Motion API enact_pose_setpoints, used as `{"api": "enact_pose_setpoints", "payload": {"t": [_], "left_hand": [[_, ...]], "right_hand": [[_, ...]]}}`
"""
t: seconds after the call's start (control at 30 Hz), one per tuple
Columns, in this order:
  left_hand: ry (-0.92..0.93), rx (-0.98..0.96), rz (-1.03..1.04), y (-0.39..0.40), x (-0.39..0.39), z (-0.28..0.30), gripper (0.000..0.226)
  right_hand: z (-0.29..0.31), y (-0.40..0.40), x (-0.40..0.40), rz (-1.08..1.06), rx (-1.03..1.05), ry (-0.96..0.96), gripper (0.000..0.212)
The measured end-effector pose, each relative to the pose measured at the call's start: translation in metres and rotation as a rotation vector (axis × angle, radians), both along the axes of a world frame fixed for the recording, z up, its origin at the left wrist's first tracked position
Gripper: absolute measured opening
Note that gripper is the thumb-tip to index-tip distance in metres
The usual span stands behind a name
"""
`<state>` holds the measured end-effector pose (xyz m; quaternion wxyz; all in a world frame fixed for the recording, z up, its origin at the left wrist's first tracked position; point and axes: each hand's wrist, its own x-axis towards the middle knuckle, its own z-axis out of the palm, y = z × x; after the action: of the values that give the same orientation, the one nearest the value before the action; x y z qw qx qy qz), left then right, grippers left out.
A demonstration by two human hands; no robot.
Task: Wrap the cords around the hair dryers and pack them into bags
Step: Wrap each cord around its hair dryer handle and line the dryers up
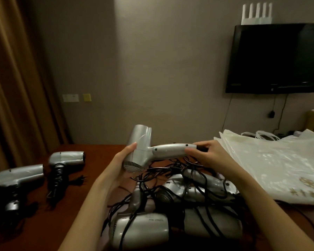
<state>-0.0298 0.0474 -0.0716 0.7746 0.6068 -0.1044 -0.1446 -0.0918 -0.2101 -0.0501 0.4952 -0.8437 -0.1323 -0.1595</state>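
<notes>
At the counter's point(98, 151) left, wrapped hair dryers point(66, 160) lie unbagged. The left hand point(122, 165) cups a silver dryer point(149, 151); the right hand point(209, 153) pinches its handle end, cord unwound. Tangled dryers point(170, 214) and plastic bags point(270, 163) await.

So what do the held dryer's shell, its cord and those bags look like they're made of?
Held dryer: most likely plastic with a silver, satin paint finish; it shows soft highlights and moulded seams with screw holes. Cord: black and flexible, probably rubber or PVC sheathing. Bags: thin whitish translucent plastic film, glossy and wrinkled, with a gold print.
</notes>
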Motion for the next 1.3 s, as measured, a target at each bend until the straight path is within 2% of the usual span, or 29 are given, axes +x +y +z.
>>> {"api": "enact_pose_setpoints", "payload": {"t": [0.07,0.17,0.3,0.43,0.53,0.67,0.93,1.07,1.17,1.3], "left_hand": [[0.018,-0.070,0.042,-0.004,0.004,-0.006,0.049],[0.055,-0.141,0.102,-0.009,0.006,-0.019,0.048],[0.054,-0.223,0.089,-0.010,0.006,-0.030,0.043],[0.081,-0.399,0.113,-0.007,0.007,-0.033,0.040],[0.113,-0.457,0.109,-0.005,0.006,-0.034,0.031],[0.137,-0.488,0.081,-0.002,0.004,-0.035,0.042],[0.197,-0.584,0.048,0.002,0.004,-0.039,0.055],[0.153,-0.553,0.059,0.002,0.003,-0.040,0.053],[0.093,-0.472,0.062,0.003,0.003,-0.041,0.050],[0.019,-0.310,0.030,0.002,-0.002,-0.044,0.052]], "right_hand": [[0.002,-0.003,0.002,0.009,0.193,0.020,0.021],[0.000,-0.012,0.006,0.057,0.398,0.057,0.029],[-0.011,-0.017,0.021,0.076,0.513,0.167,0.030],[-0.018,-0.018,0.021,0.160,0.580,0.167,0.031],[-0.027,-0.018,0.022,0.094,0.450,0.099,0.039],[-0.028,-0.016,0.021,-0.005,0.191,0.045,0.041],[-0.015,-0.016,0.012,0.097,0.077,-0.048,0.034],[-0.021,-0.010,0.005,0.104,-0.094,-0.103,0.035],[-0.028,0.004,0.004,0.187,-0.192,0.015,0.038],[-0.019,0.006,0.001,0.219,-0.303,0.191,0.017]]}}
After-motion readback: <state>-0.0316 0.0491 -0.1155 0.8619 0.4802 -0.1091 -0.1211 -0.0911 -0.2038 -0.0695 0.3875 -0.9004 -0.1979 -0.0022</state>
